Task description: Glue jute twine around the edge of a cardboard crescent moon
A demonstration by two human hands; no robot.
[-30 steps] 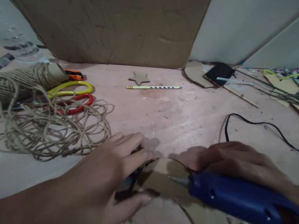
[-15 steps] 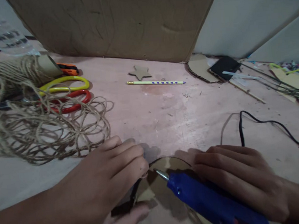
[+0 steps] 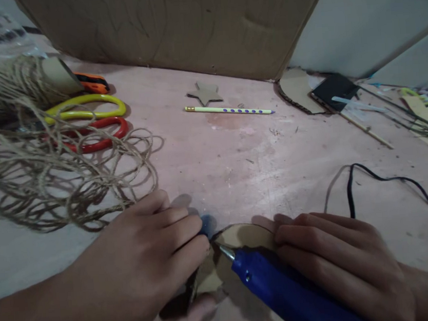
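My left hand (image 3: 151, 258) is closed on a curved piece of cardboard (image 3: 243, 234), with its thumb at the near side and its fingers bent over the dark left edge. My right hand (image 3: 341, 259) is closed around a blue glue gun (image 3: 278, 290), whose grip and trigger are hidden. The gun's metal nozzle (image 3: 227, 252) points left over the cardboard, close to my left fingertips. Whether the tip touches the cardboard I cannot tell. Beside those fingertips a bluish patch shows on the table.
Loose twine (image 3: 87, 184) from a spool (image 3: 14, 86) tangles at left around red-and-yellow-handled scissors (image 3: 89, 108). An orange cutter (image 3: 93, 83), cardboard star (image 3: 205, 92) and pencil (image 3: 230, 110) lie farther back. A black cord (image 3: 384, 177) curves at right. A large cardboard sheet (image 3: 175, 26) stands behind.
The view has shifted slightly. The glue gun's nozzle has moved a little left, nearer my left fingertips. A bluish patch now shows beside them. Both hands keep their hold.
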